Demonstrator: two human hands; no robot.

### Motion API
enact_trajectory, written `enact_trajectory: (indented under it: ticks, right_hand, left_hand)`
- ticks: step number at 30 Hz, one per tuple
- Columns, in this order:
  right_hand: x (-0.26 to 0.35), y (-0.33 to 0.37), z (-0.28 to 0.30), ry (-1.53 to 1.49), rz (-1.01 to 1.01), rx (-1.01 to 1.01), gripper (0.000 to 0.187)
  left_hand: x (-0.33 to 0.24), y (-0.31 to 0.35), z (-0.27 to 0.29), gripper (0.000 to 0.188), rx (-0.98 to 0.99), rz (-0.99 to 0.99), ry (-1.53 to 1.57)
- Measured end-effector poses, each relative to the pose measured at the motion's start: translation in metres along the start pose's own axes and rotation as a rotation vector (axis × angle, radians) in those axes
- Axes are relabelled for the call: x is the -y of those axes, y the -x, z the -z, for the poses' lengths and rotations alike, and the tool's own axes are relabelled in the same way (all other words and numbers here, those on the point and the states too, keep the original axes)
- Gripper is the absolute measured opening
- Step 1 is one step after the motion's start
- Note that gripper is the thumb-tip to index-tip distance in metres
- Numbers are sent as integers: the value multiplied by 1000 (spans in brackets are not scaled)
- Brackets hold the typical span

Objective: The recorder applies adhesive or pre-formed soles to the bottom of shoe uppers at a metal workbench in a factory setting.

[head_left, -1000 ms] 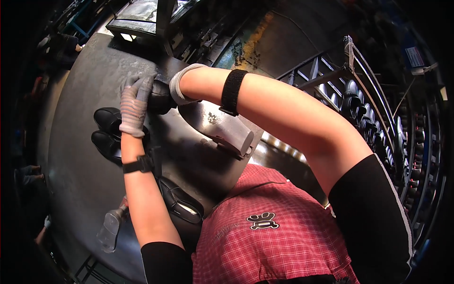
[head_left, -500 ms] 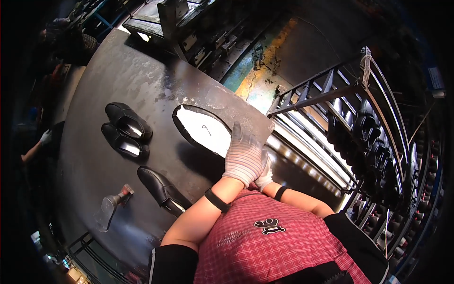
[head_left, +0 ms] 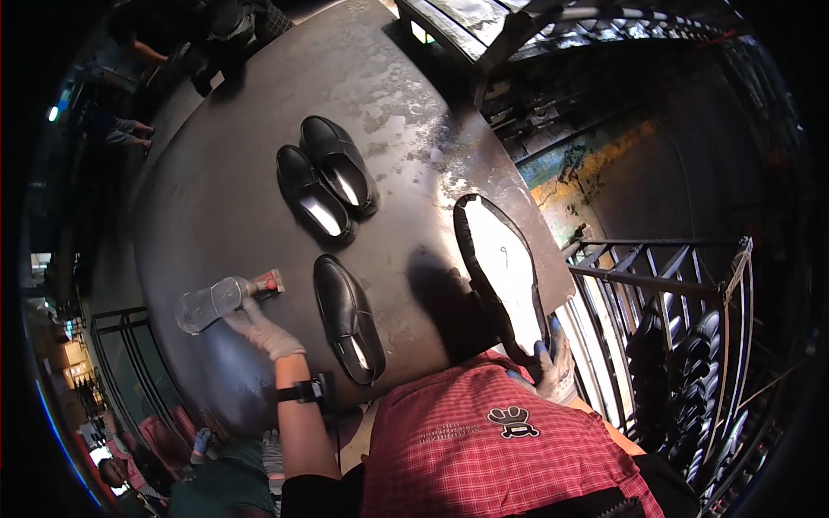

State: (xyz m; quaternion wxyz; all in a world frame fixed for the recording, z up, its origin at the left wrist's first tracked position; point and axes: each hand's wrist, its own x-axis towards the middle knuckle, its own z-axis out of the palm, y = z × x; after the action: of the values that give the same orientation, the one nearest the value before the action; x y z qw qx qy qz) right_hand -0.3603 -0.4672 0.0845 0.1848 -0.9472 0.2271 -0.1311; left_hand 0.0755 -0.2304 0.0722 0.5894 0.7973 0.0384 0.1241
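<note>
My gloved right hand grips the near end of a black shoe, its white underside facing up with a small handwritten mark. The thumb lies on the rim of the underside; the other fingers are mostly hidden. On the left, my gloved left hand has its fingers closed round the neck of a clear plastic bottle with a red top, lying on the table. Between my hands a single black slip-on shoe stands upright, pale inside. Farther off, a pair of black slip-ons sits side by side.
The dark worn table spreads ahead and left. At the right a metal rack holds rows of black shoes. Lower left, a person in green is close to the table edge. Other people are at the upper left.
My left hand has left the white-bottomed shoe and moved left to the bottle. My right hand still holds that shoe. The view has turned, so everything on the table appears shifted right.
</note>
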Motion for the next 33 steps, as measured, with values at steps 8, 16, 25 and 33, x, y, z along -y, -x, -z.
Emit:
enact_trajectory:
  ticks: [8, 16, 25, 33]
  right_hand:
    - [1, -142, -49, -61, 65, -34, 91]
    - [48, -394, -97, 52, 143, -262, 107]
    - [132, -278, -63, -118, 399, 611, 81]
    - [27, -236, 4, -52, 152, 433, 87]
  left_hand:
    - [53, -127, 72, 68, -280, 603, 920]
    - [25, -29, -10, 72, 83, 621, 1002]
    - [28, 98, -5, 89, 990, 154, -159]
    - [70, 132, 103, 81, 1104, 206, -717]
